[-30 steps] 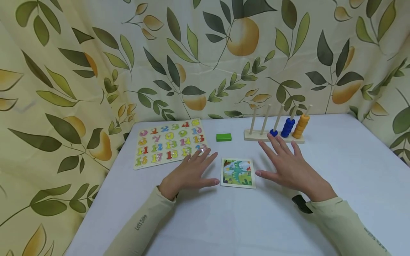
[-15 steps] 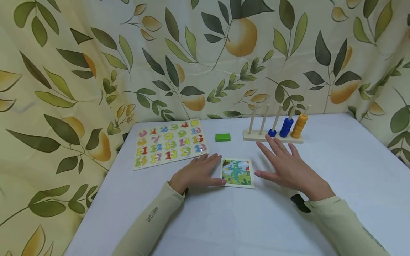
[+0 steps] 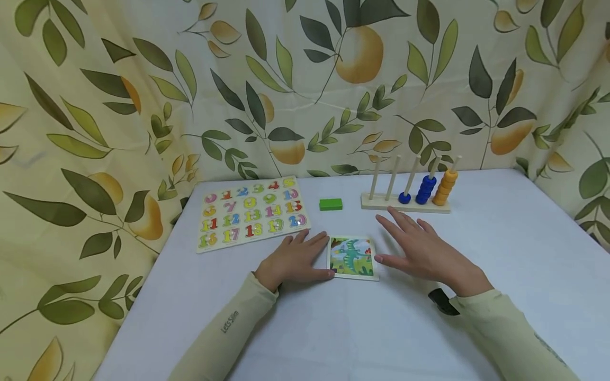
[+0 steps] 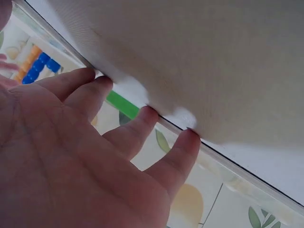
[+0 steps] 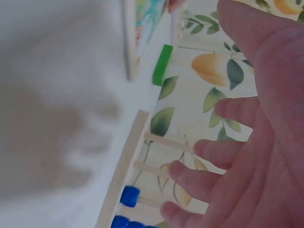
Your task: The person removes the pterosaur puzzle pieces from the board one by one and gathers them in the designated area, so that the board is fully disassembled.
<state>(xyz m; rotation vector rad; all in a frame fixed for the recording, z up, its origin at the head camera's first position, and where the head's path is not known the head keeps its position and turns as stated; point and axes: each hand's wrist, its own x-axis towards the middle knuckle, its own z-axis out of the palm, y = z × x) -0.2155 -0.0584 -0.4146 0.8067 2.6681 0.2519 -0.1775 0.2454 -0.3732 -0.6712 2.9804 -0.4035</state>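
Observation:
A square picture puzzle [image 3: 352, 257] with a green winged dinosaur lies flat on the white table. My left hand [image 3: 296, 260] rests at its left side, thumb right at the puzzle's lower left corner. Its fingers [image 4: 135, 133] are spread, tips down at the table surface in the left wrist view. My right hand [image 3: 421, 253] hovers just right of the puzzle, its fingers apart and its thumb tip close to the right edge. Nothing lies in the right palm in the right wrist view.
A number board [image 3: 202, 248] with coloured numerals lies at the left, close to the left fingertips. Behind the puzzle is a green block [image 3: 331, 204]. A wooden peg abacus [image 3: 364, 201] with blue and orange beads stands at the back right. A leaf-patterned curtain [image 3: 314, 132] hangs behind.
My left hand has moved right and down from over the number board's corner to the puzzle's left edge. The right hand has shifted slightly left, nearer the puzzle.

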